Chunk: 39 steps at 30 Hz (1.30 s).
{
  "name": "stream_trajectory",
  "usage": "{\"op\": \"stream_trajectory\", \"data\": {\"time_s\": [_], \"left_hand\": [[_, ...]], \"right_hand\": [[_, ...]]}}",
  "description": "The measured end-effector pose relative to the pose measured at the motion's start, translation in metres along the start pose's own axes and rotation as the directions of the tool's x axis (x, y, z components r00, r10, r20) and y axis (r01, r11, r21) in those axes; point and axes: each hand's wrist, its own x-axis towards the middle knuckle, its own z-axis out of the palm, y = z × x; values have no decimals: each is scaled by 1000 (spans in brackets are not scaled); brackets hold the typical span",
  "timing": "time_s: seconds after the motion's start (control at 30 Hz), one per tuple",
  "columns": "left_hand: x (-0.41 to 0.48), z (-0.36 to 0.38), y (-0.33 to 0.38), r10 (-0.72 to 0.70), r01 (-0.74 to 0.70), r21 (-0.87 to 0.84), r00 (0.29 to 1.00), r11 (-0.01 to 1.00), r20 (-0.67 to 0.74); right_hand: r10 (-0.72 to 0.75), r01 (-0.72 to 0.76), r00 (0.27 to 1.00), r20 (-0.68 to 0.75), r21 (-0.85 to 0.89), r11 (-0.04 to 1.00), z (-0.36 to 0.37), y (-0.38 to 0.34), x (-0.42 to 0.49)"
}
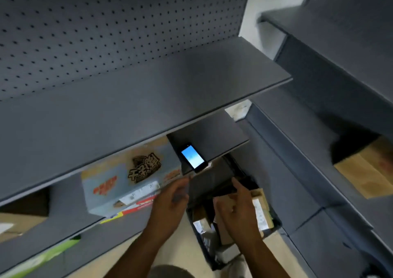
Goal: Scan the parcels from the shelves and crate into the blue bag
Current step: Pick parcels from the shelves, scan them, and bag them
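Observation:
My left hand (170, 201) and my right hand (236, 205) are raised over a dark crate (276, 223) on the floor. Between them they hold a dark flat parcel (212, 182), the left fingers curled at its left edge and the right fingertips at its right edge; motion blur softens the grip. Several brown and white-labelled parcels (260, 210) lie in the crate under my right hand. A handheld scanner (194, 158) with a lit screen lies at the corner of a grey shelf just above my hands. No blue bag is in view.
A light-blue printed box (123, 184) sits on the shelf (131, 107) left of my left hand. A brown box (19, 224) and a green package (42, 258) lie lower left. More grey shelving with a cardboard box (365, 171) stands on the right.

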Motion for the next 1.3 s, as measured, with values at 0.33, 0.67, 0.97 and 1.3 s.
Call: {"op": "stream_trajectory", "data": {"time_s": [0.33,0.67,0.97,1.3], "left_hand": [[50,27,-43,-90,93,76,995,993,-48],[122,10,-101,21,-18,172,1000,985,-15],[123,16,-134,53,-49,152,998,987,-21],[126,101,-135,78,-77,63,997,995,-11]], "right_hand": [[-46,88,987,157,-277,957,58,52,112],[-98,144,989,113,-538,831,189,71,227],[-105,81,994,4,-666,742,224,83,268],[-104,122,992,66,-606,786,199,94,278]]}}
